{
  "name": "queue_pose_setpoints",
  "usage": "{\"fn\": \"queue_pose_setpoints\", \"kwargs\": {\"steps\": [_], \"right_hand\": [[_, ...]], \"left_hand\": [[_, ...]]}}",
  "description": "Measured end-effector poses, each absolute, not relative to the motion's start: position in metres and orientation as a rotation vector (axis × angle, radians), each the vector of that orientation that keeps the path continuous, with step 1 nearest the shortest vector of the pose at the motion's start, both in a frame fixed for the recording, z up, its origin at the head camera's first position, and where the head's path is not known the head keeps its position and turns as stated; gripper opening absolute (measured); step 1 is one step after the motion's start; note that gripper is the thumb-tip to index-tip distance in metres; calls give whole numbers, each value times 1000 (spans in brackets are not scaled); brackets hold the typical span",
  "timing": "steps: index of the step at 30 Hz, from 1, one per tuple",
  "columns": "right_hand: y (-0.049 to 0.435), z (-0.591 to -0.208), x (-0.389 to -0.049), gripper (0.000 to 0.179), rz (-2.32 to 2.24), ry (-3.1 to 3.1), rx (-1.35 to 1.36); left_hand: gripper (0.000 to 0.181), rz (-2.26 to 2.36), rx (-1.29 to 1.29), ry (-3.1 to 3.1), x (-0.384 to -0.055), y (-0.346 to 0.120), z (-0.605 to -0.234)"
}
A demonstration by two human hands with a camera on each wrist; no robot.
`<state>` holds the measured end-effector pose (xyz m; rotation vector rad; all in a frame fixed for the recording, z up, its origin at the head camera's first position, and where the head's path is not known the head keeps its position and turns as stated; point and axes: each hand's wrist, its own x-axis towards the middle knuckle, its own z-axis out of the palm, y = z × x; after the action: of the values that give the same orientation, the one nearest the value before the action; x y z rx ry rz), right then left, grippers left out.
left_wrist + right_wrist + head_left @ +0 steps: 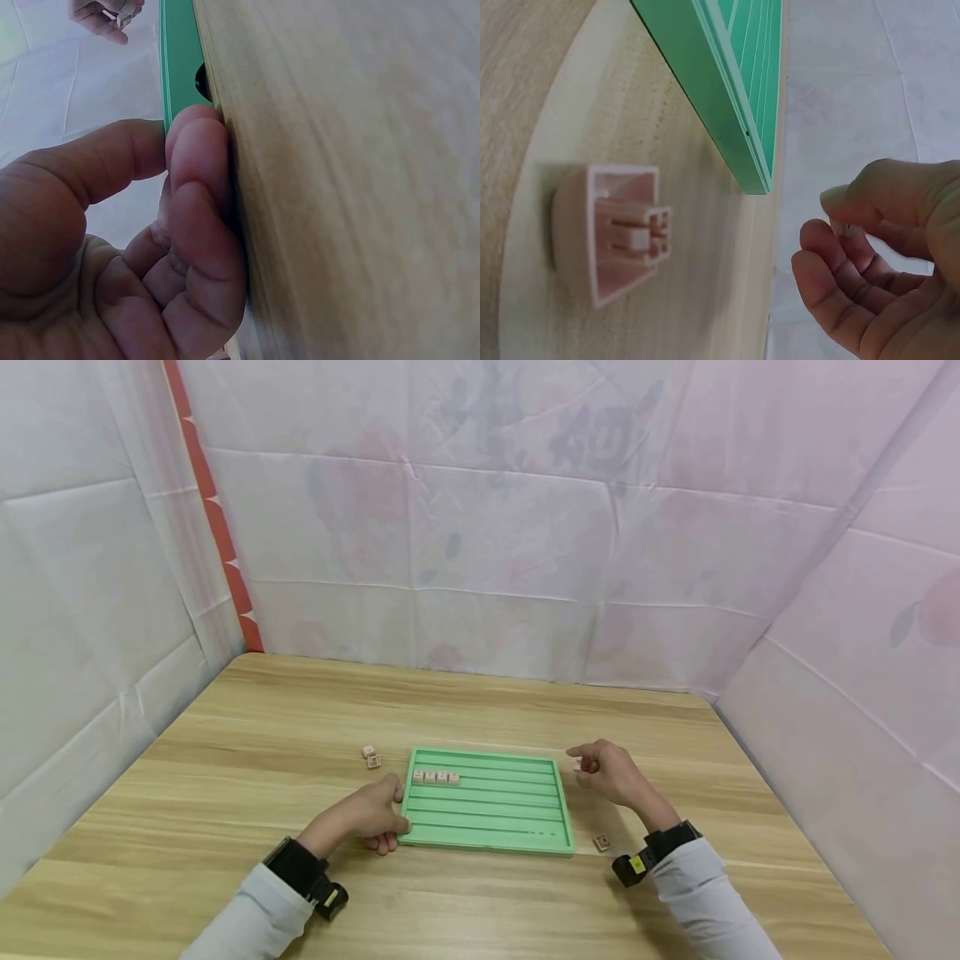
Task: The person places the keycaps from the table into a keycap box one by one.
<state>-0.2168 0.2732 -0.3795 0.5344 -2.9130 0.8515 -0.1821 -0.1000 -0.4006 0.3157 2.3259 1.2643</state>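
Left hand [371, 810] gripping green tray [489, 818]; right hand [612, 774] beside it, pinching keycap [577, 767]

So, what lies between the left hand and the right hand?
The tray, with four keycaps in a row on it; the head view shows this.

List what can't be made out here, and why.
Head: markings on the four keycaps in the green tray, too small.
Right wrist: most of the held pale piece, hidden by the right hand.
Right wrist: part of the green tray, past the top edge.
Right wrist: top of the nearest loose keycap, turned away.
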Motion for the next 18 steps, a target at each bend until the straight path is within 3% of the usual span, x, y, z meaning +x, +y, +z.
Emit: {"fn": "queue_pose_setpoints", "kwargs": {"steps": [7,18], "right_hand": [[271,-381,-218,17,826,-2912,427],[271,-382,-218,22,798,-2876,485]], "left_hand": [[29,1268,306,2323,-182,-100,-401],[29,1264,322,2327,-182,-100,-400]]}}
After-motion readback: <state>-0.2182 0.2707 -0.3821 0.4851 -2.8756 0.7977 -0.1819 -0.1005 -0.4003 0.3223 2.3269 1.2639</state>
